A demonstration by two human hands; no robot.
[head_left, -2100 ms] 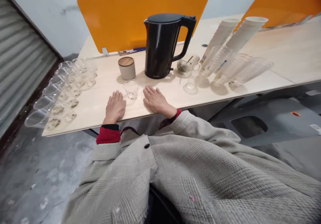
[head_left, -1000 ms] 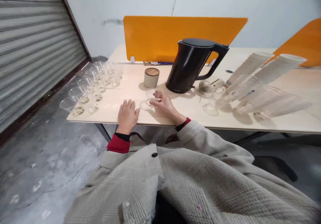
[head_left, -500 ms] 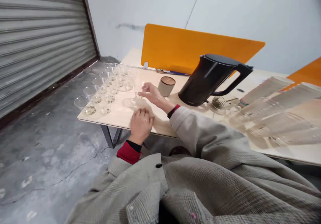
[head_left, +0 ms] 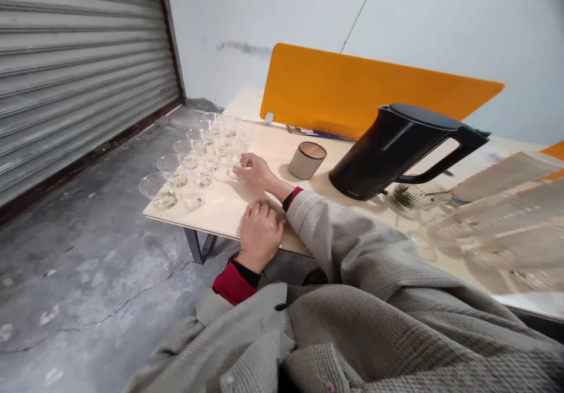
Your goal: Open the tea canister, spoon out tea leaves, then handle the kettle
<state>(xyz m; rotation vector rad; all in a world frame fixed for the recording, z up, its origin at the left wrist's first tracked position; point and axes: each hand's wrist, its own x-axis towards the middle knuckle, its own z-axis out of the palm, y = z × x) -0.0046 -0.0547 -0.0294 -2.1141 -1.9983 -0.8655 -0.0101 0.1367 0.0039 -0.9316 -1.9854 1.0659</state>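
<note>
My right hand is at the inner edge of a group of clear plastic cups, its fingers closed on the side of a clear plastic cup low over the table or on it; I cannot tell which. Rows of similar cups stand upright to its left, with small bits of something at their bottoms. My left hand rests palm down at the table's front edge, fingers curled in a loose fist; its underside is hidden. A grey canister with a wooden lid stands right of my right hand.
On the wooden table a black kettle stands right of the canister. Beyond it are a clear dish with dark green leaves and stacked clear cups in sleeves. An orange divider runs behind. The table's left end drops to a concrete floor.
My right hand has moved left with the cup, closer to the rows of cups. My left hand stays curled at the table edge. The view has shifted slightly.
</note>
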